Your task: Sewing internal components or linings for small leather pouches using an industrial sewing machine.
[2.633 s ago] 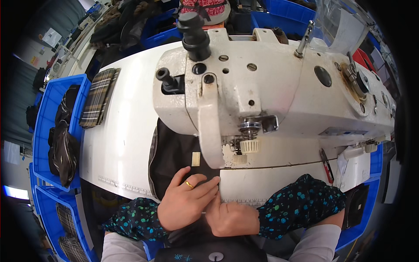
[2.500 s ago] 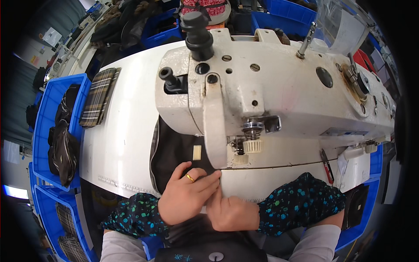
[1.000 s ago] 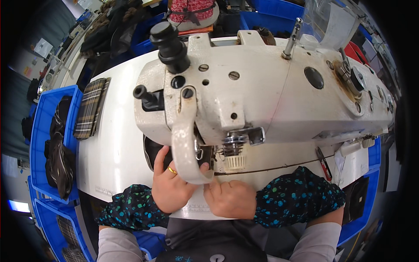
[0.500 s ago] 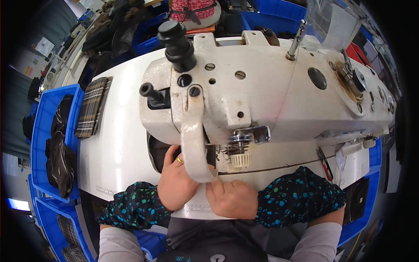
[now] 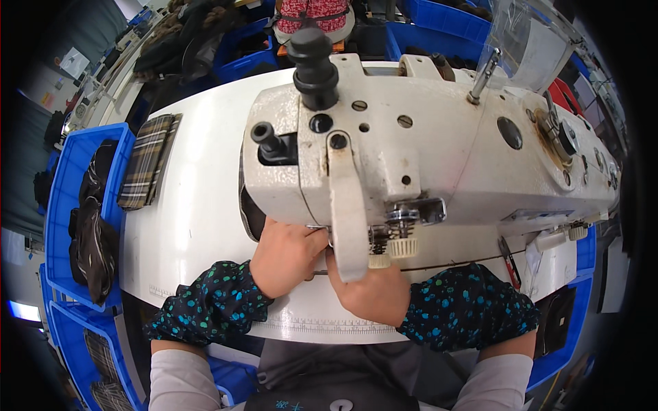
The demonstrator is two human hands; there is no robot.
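Under the head of the white sewing machine (image 5: 425, 151), the left hand (image 5: 284, 257) is lying curled, knuckles up, its fingertips hidden beneath the machine, pressing on dark fabric (image 5: 251, 212) whose zipper edge is showing just left of the machine. Beside it, the right hand (image 5: 370, 291) is resting half closed behind the machine's front lever; what it pinches cannot be told. Both are working on the white table (image 5: 199, 198), with folded plaid cloth (image 5: 145, 161) and a blue bin (image 5: 65, 198) farther left.

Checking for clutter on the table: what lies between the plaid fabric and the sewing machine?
In the head view, only bare white tabletop lies between the plaid fabric and the sewing machine; the dark fabric shows lower, at the machine's base.
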